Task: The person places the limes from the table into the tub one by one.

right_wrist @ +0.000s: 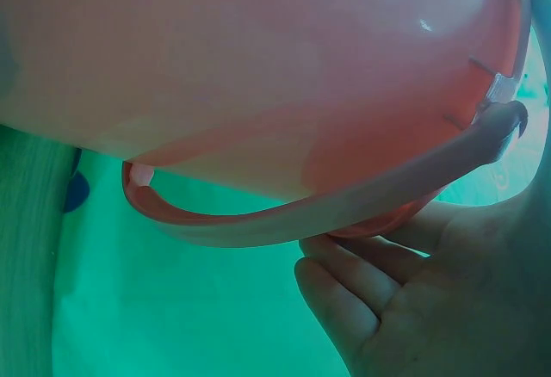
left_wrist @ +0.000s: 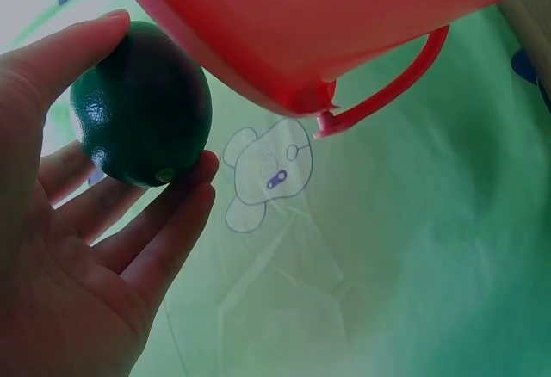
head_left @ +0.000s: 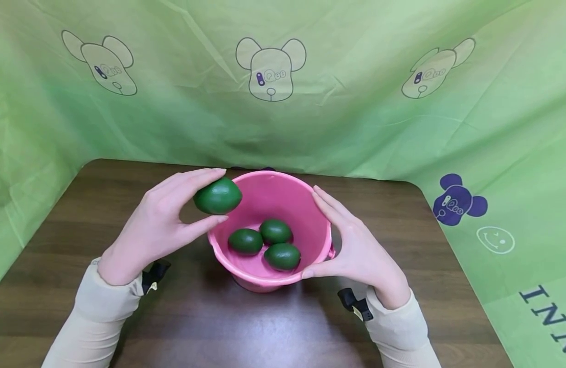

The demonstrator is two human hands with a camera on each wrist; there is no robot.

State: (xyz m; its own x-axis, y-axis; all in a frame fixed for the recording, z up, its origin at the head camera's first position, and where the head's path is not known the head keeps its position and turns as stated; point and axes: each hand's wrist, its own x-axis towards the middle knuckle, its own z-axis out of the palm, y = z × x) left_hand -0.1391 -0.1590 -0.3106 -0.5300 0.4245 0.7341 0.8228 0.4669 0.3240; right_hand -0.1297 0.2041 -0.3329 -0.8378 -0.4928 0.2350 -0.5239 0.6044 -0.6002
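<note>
My left hand (head_left: pixel 160 214) holds a glossy dark green fruit (head_left: pixel 218 196), egg-shaped with a small tip like a lime, between thumb and fingers. It is at the upper left rim of a pink bucket (head_left: pixel 269 179). In the left wrist view the fruit (left_wrist: pixel 142 106) sits beside the bucket's rim, with a pale scar at its lower end. Three similar fruits (head_left: pixel 283 256) lie together on the bucket's bottom. My right hand (head_left: pixel 356 245) grips the bucket's right side, fingers at the far rim and thumb at the near rim. The bucket's handle (right_wrist: pixel 250 226) hangs beside those fingers.
The bucket stands on a brown wooden table (head_left: pixel 186 317). Green cloth (head_left: pixel 338 128) printed with bear heads hangs behind the table and along its sides. Dark straps (head_left: pixel 356 304) show at both wrists, by the light sleeves.
</note>
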